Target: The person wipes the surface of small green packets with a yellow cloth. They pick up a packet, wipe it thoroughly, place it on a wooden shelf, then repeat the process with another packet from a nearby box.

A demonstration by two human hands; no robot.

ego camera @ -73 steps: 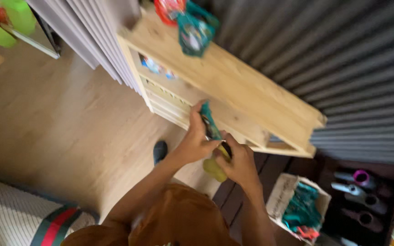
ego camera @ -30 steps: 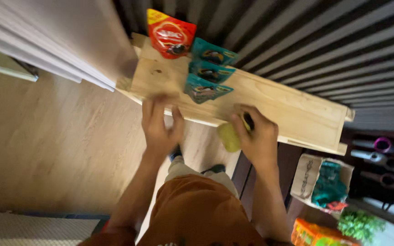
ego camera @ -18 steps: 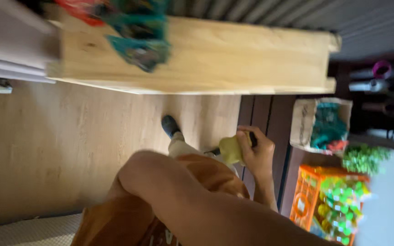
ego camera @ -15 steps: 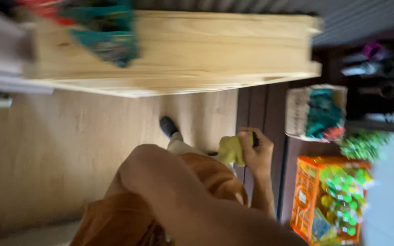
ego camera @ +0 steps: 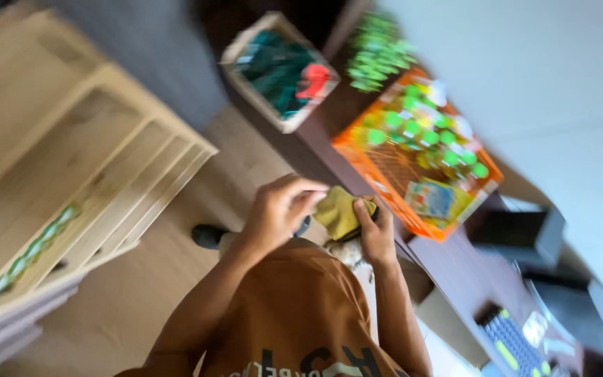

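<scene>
Seen from the head camera, a person in a rust-orange shirt holds a yellow-green cloth (ego camera: 336,211) in front of the chest with both hands, the frame smeared by motion. The right hand (ego camera: 377,234) cups the cloth from below and behind, thumb and fingers closed around it along with a thin dark object whose kind cannot be made out. That grip appears to keep the bundle steady at chest height, where the other hand can get at it. The left hand (ego camera: 277,211) comes in from the opposite side with the wrist bent and its fingertips (ego camera: 313,197) drawn together against the cloth's near edge; whether they pinch it or only press on it cannot be told through the blur. Both forearms angle upward from bent elbows and meet over the cloth.

Just beyond the right hand's knuckles stands an orange crate (ego camera: 392,157) packed with small green and yellow items, on a dark low bench (ego camera: 455,262). Farther past the fingertips sits a pale box (ego camera: 246,43) of teal and red packets. Well off to the left hand's side rises a light wooden shelf unit (ego camera: 71,188) above the wood floor (ego camera: 127,300).
</scene>
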